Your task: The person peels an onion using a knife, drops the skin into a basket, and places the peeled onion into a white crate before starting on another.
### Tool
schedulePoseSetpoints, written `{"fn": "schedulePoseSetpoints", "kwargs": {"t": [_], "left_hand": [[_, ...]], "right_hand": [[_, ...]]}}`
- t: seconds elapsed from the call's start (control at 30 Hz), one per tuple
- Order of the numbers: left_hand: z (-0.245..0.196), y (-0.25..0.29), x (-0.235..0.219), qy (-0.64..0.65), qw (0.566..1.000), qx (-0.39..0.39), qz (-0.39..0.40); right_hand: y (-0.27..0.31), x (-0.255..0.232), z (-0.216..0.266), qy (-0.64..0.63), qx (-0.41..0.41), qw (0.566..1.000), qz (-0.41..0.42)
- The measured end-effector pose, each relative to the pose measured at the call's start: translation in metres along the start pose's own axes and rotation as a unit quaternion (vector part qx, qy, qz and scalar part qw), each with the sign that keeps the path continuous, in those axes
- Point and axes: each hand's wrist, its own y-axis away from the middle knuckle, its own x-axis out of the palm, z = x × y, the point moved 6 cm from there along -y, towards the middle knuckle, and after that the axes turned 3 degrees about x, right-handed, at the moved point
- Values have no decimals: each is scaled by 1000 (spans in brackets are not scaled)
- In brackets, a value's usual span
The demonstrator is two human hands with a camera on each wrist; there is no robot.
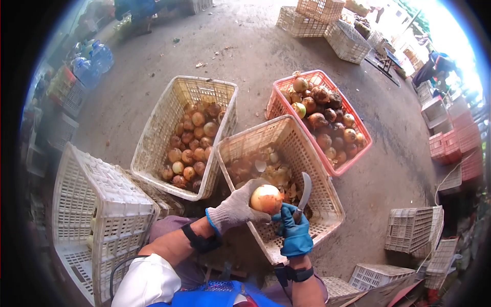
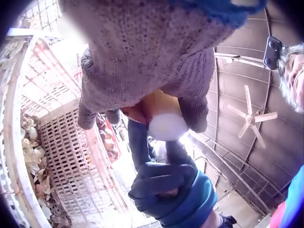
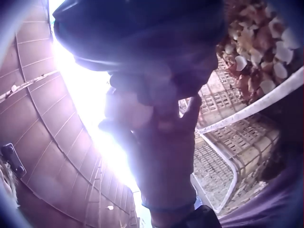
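My left hand [image 1: 236, 209], in a grey knitted glove, grips an onion [image 1: 266, 199] over the middle crate [image 1: 326, 190]. The onion has pale orange skin; in the left wrist view a smooth white patch of it [image 2: 167, 127] shows. My right hand [image 1: 296, 236], in a blue glove, holds a knife [image 1: 306, 190] with a curved blade pointing up and away. The right thumb and a finger [image 2: 138, 142] reach up to the onion's underside, right at the white patch. Onion skins and scraps [image 1: 279, 176] lie in the crate below. The right wrist view is dark and glare-washed around the hands.
A cream crate [image 1: 153, 134] with several onions stands ahead left, and a red crate [image 1: 335, 173] heaped with onions ahead right. A white crate [image 1: 128, 204] stands tilted close by my left arm. Stacked crates [image 1: 348, 43] and blue water bottles [image 1: 101, 56] stand further off.
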Motion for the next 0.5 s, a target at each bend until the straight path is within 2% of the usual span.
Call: {"fn": "schedulePoseSetpoints", "kwargs": {"t": [0.1,0.23,0.33,0.43,0.5], "left_hand": [[4,-6,-8,128,991,-3,-26],[25,-10,-4,347,936,-53,-23],[23,-11,-9,308,950,-52,-29],[5,-10,-15,185,981,-6,-53],[5,-11,-17,175,983,-15,-60]], "right_hand": [[16,8,26,49,3,998,27],[29,17,32,75,4,994,75],[26,18,26,71,7,994,81],[28,16,22,87,-6,992,91],[30,16,22,100,4,991,90]]}}
